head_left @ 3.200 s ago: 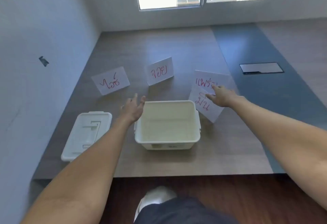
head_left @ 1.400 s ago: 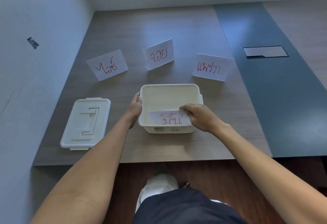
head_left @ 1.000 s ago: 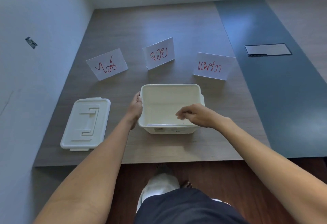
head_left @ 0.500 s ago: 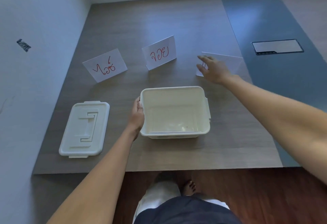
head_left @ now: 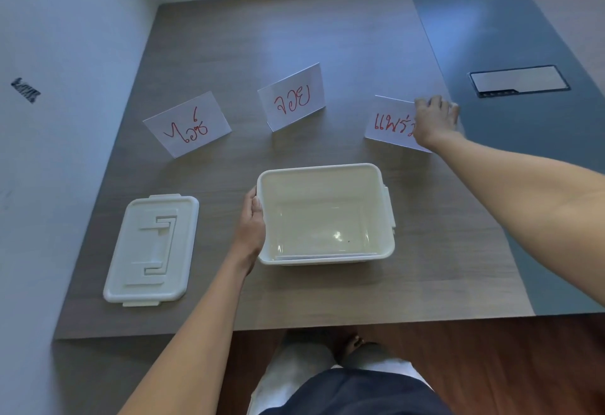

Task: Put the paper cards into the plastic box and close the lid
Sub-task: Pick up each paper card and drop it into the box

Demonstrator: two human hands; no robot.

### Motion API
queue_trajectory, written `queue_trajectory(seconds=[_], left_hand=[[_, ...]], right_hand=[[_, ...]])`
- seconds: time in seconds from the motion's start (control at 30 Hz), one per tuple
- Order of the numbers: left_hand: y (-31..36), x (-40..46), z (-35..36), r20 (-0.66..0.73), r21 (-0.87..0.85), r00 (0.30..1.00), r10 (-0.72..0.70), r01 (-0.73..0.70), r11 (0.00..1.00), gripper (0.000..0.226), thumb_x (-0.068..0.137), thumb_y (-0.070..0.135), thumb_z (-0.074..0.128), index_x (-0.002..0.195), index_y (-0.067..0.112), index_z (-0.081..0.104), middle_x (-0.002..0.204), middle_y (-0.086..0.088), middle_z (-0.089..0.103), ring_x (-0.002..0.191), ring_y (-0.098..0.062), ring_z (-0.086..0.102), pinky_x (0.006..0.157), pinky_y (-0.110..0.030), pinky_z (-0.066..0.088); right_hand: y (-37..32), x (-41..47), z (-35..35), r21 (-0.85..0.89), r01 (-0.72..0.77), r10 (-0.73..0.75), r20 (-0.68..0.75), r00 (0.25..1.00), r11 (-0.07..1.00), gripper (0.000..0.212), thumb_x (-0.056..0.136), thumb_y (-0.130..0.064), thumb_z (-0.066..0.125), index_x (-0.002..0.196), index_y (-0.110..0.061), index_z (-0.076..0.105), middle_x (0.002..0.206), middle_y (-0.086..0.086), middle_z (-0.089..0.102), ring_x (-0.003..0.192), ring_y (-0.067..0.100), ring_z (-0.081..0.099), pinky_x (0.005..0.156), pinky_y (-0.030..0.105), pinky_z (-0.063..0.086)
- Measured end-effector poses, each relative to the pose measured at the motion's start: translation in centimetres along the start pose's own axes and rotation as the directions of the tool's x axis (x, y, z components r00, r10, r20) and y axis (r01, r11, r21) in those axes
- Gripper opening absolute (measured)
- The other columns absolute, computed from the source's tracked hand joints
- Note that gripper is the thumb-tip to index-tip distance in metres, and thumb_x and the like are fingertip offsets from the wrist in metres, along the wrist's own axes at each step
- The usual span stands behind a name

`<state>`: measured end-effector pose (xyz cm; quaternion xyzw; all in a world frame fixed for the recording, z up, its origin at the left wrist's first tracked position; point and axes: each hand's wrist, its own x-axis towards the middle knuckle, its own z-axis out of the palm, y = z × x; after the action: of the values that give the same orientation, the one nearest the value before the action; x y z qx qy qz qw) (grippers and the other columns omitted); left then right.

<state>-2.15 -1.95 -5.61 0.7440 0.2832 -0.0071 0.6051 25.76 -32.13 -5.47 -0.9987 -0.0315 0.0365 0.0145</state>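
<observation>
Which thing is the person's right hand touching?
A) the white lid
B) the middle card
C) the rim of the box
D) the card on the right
D: the right hand rests on the top right part of the right card, covering the end of its red writing, while the left hand grips the plastic box by its left side and the lid lies untouched.

A wood-grain table [head_left: 327, 38] meets pale walls [head_left: 65, 38]; dark wooden floor [head_left: 491, 365] lies below.

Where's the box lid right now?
The lid lies flat on the table, left of the plastic box, beside the left hand.
</observation>
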Motion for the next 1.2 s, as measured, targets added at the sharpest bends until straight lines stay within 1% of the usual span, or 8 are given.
queue_trajectory(seconds=[0.07, 0.17, 0.3, 0.4, 0.63, 0.83, 1.07, 1.2], left_hand=[[-0.1, 0.1, 0.0, 0.006, -0.007, 1.000, -0.004, 0.004, 1.000, 0.040, 0.108, 0.034, 0.022, 0.145, 0.032, 0.039, 0.131, 0.008, 0.055, 0.119, -0.010, 0.050, 0.093, -0.027, 0.040], [-0.1, 0.0, -0.1, 0.022, -0.002, 1.000, -0.009, 0.009, 1.000, 0.041, 0.108, 0.035, 0.021, 0.146, 0.032, 0.037, 0.135, 0.007, 0.053, 0.123, -0.011, 0.049, 0.104, -0.032, 0.040], [0.0, 0.0, -0.2, 0.028, -0.009, 1.000, -0.003, 0.004, 1.000, 0.041, 0.108, 0.031, 0.021, 0.147, 0.030, 0.036, 0.138, 0.005, 0.052, 0.125, -0.012, 0.048, 0.102, -0.030, 0.039], [0.2, -0.2, -0.2, 0.035, -0.025, 0.999, 0.004, -0.003, 1.000, 0.041, 0.109, 0.030, 0.021, 0.147, 0.027, 0.036, 0.136, 0.005, 0.052, 0.121, -0.011, 0.049, 0.093, -0.024, 0.039], [0.2, -0.3, -0.3, 0.047, -0.025, 0.998, 0.030, -0.029, 0.999, 0.041, 0.109, 0.031, 0.021, 0.145, 0.025, 0.038, 0.133, 0.002, 0.053, 0.114, -0.011, 0.052, 0.084, -0.022, 0.043], [-0.1, 0.0, -0.4, 0.065, -0.022, 0.997, 0.031, -0.029, 0.999, 0.041, 0.108, 0.032, 0.020, 0.146, 0.029, 0.036, 0.137, 0.001, 0.052, 0.122, -0.015, 0.050, 0.105, -0.035, 0.042], [0.1, -0.2, -0.4, 0.098, -0.049, 0.995, 0.012, -0.007, 0.999, 0.041, 0.108, 0.033, 0.020, 0.146, 0.030, 0.035, 0.135, 0.000, 0.052, 0.124, -0.017, 0.051, 0.106, -0.041, 0.045], [0.1, -0.2, -0.5, 0.096, -0.043, 0.995, -0.009, 0.013, 0.999, 0.038, 0.107, 0.036, 0.023, 0.142, 0.033, 0.037, 0.134, -0.004, 0.055, 0.123, -0.023, 0.056, 0.103, -0.048, 0.048]], right_hand=[[-0.3, -0.6, -0.1, -0.001, 0.037, -0.037, -0.005, 0.999, 0.999, 0.033, 0.087, 0.001, 0.049, 0.120, -0.003, 0.050, 0.119, 0.024, 0.056, 0.108, 0.043, 0.056, 0.098, 0.047, 0.036], [-0.9, -2.2, -0.7, 0.052, 0.041, -0.041, 0.007, 0.999, 0.998, 0.026, 0.088, 0.004, 0.052, 0.114, 0.000, 0.055, 0.115, 0.024, 0.062, 0.102, 0.043, 0.062, 0.083, 0.044, 0.047], [-1.8, -4.1, -2.5, 0.104, 0.058, -0.053, -0.049, 0.997, 0.993, 0.024, 0.088, 0.005, 0.052, 0.110, -0.001, 0.058, 0.114, 0.023, 0.063, 0.100, 0.044, 0.063, 0.086, 0.047, 0.049], [-2.5, -5.7, -4.7, 0.172, 0.106, -0.085, -0.125, 0.988, 0.979, 0.020, 0.088, 0.003, 0.050, 0.106, -0.002, 0.058, 0.112, 0.022, 0.063, 0.095, 0.045, 0.063, 0.078, 0.046, 0.048], [-5.7, -10.2, -10.4, 0.247, 0.306, -0.230, -0.293, 0.928, 0.920, 0.028, 0.095, -0.004, 0.043, 0.117, -0.008, 0.061, 0.115, 0.016, 0.064, 0.097, 0.044, 0.062, 0.079, 0.045, 0.047], [-8.1, -14.9, -12.9, 0.300, 0.477, -0.399, -0.288, 0.871, 0.826, 0.027, 0.095, -0.011, 0.045, 0.116, -0.015, 0.062, 0.114, 0.009, 0.067, 0.096, 0.035, 0.066, 0.071, 0.043, 0.054], [-9.5, -20.3, -9.8, 0.387, 0.564, -0.542, -0.177, 0.822, 0.729, 0.027, 0.094, -0.011, 0.046, 0.113, -0.011, 0.065, 0.110, 0.011, 0.070, 0.097, 0.036, 0.065, 0.077, 0.046, 0.054], [-9.6, -22.8, -6.3, 0.432, 0.565, -0.606, -0.051, 0.794, 0.703, 0.029, 0.096, -0.010, 0.046, 0.116, -0.010, 0.068, 0.114, 0.010, 0.072, 0.107, 0.030, 0.064, 0.088, 0.042, 0.052]])
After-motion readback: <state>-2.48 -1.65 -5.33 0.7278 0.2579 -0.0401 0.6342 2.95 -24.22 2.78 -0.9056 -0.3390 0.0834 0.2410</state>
